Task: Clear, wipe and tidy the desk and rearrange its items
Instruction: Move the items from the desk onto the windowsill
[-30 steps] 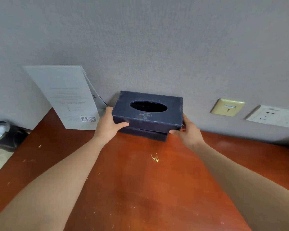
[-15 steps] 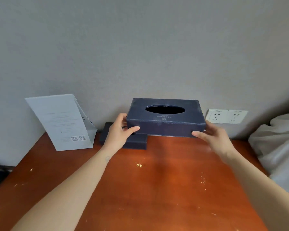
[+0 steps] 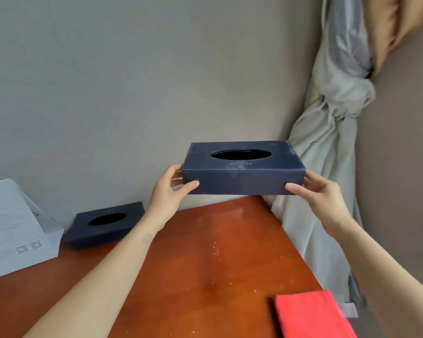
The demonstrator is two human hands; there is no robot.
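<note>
A dark blue tissue box [image 3: 242, 176] with an oval slot on top hangs level in the air above the back right corner of the brown desk [image 3: 205, 252]. My left hand [image 3: 169, 196] grips its left end and my right hand [image 3: 320, 193] grips its right end, thumbs on the front face. A second, flatter dark blue box [image 3: 105, 224] with an oval slot lies on the desk against the wall at the left. A folded red cloth [image 3: 310, 315] lies at the desk's front right edge.
A white card stand with QR codes [image 3: 15, 228] leans at the far left of the desk. A knotted grey curtain [image 3: 327, 167] hangs just right of the desk's edge. Small crumbs speckle the desk top near its middle.
Both hands lifted the upper tissue box off the flatter box and carried it right and higher. The flatter box stayed on the desk. The view swung right, bringing in the curtain and red cloth.
</note>
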